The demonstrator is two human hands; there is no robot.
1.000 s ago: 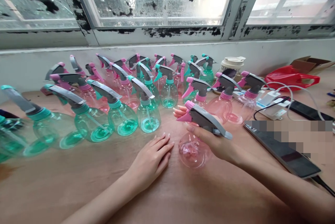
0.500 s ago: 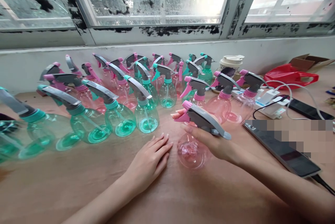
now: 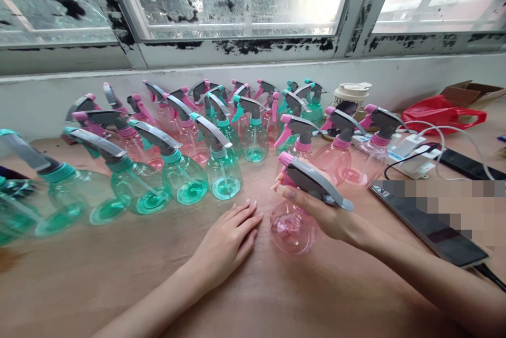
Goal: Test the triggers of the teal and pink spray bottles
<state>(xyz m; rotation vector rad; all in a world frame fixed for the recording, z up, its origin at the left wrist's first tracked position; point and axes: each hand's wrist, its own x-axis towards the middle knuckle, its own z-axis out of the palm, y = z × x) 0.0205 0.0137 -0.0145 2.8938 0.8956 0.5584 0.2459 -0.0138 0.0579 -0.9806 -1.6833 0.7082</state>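
My right hand (image 3: 316,206) is wrapped round the neck of a pink spray bottle (image 3: 294,230), its fingers at the pink trigger under the grey head. The bottle's round clear body stands on the table and looks empty of liquid, though I cannot tell for sure. To its left, my left hand (image 3: 233,230) lies flat on the wood, fingers stretched out and holding nothing. Just beyond it stands a green spray bottle (image 3: 223,177) with a grey and teal head. Behind my right hand are more pink spray bottles (image 3: 332,161).
Several green and pink spray bottles (image 3: 185,182) crowd the table's left and back. On the right lie a dark phone-like device (image 3: 430,227), a white power strip (image 3: 411,164) with cables, and a red plastic bag (image 3: 438,114). A lidded cup (image 3: 351,95) stands by the wall below the windows.
The fingers of my right hand have drawn in, pulling the pink trigger back toward the bottle's neck. My left hand stays flat in place. The view has shifted very slightly.
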